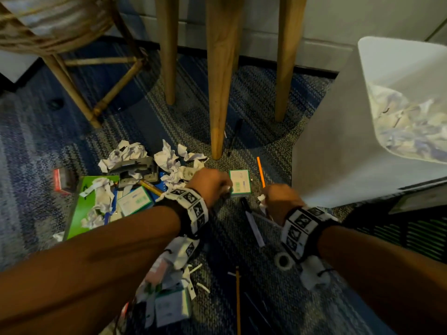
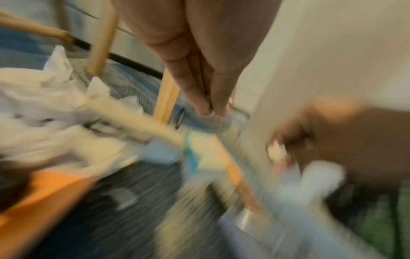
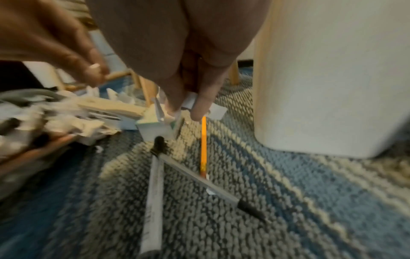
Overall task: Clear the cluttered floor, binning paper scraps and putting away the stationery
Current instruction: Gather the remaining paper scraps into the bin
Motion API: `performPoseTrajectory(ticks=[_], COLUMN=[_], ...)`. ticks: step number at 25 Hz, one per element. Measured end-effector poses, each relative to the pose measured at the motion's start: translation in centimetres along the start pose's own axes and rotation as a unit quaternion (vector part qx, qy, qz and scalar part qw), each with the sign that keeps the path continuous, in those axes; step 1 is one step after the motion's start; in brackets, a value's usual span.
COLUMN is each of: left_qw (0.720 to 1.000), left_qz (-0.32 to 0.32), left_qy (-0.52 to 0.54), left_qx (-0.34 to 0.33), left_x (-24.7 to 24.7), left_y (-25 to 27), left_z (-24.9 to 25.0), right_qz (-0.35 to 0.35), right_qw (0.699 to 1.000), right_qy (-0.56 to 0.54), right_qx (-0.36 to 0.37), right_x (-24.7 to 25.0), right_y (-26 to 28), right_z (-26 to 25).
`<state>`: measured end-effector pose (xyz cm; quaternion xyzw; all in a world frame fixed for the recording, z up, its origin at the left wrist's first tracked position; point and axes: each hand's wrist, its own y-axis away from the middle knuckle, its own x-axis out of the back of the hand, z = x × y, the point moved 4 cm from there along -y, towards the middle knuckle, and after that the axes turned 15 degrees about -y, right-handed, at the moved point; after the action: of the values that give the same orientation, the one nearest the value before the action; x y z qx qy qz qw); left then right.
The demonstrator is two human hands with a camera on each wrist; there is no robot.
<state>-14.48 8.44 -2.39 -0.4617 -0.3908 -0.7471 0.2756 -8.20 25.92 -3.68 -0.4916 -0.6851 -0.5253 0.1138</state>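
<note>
Both hands are low over the carpet. My left hand (image 1: 225, 187) has its fingertips pinched together beside a small green-and-white box (image 1: 239, 183); a small white paper bit shows at the tips (image 2: 210, 113). My right hand (image 1: 266, 199) grips white paper scraps (image 3: 191, 101) just left of the white bin (image 1: 350, 141), which holds crumpled paper (image 1: 411, 126). Below the right hand (image 3: 188, 112) lie an orange pencil (image 3: 203, 145) and two pens (image 3: 153, 192). Crumpled paper balls (image 1: 167, 158) are piled to the left.
A green folder (image 1: 82, 209), a hole punch (image 1: 135, 170), more small boxes and a tape roll (image 1: 283, 261) litter the carpet. Wooden furniture legs (image 1: 220, 93) stand just beyond the hands, with a rattan stool (image 1: 72, 81) at the far left.
</note>
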Motion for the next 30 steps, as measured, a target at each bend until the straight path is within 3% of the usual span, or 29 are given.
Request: performPoseTrajectory(ticks=[2,4,8,10,12,13,15,17,18,22,27,30], left_qw=[0.990,0.971,0.931,0.917,0.908,0.906,0.902,0.895,0.894,0.896,0.971,0.972], left_qz=[0.077,0.148,0.248,0.272,0.287,0.295,0.303,0.305,0.304,0.307,0.196,0.206], left_qy=[0.113,0.187,0.267,0.290,0.299,0.299,0.303,0.319,0.325,0.318,0.129,0.078], left_qx=[0.034,0.022,-0.035,-0.046,-0.053,-0.055,-0.054,-0.058,-0.057,-0.038,-0.044,-0.084], left_x=[3.4,7.4,15.6,18.4,20.4,21.1,21.9,22.3,22.5,22.4,20.1,20.0], left_y=[0.2,0.8,2.1,2.1,2.3,2.3,2.2,1.7,1.4,0.1,-1.1,1.2], left_z=[1.5,4.5,11.6,14.2,16.7,17.8,19.7,21.4,22.2,24.3,24.9,24.8], right_qz=[0.021,0.088,0.281,0.398,0.451,0.454,0.408,0.340,0.331,0.380,0.449,0.492], right_qw=[0.998,0.984,0.903,0.849,0.825,0.837,0.889,0.925,0.927,0.878,0.802,0.766], right_qy=[-0.030,-0.081,-0.200,-0.237,-0.275,-0.259,-0.189,-0.152,-0.157,-0.273,-0.368,-0.358], right_qx=[0.059,0.133,0.255,0.254,0.201,0.160,0.085,0.069,0.078,0.101,0.140,0.208], right_x=[2.4,5.7,14.4,19.0,22.2,22.8,21.9,20.6,20.4,21.7,22.7,22.2], right_y=[3.7,8.2,17.4,18.8,18.3,17.7,16.1,15.7,15.9,17.7,19.3,21.6], right_z=[-0.7,-2.2,-5.2,-4.4,-1.7,-0.2,2.4,3.5,3.8,4.8,6.3,5.5])
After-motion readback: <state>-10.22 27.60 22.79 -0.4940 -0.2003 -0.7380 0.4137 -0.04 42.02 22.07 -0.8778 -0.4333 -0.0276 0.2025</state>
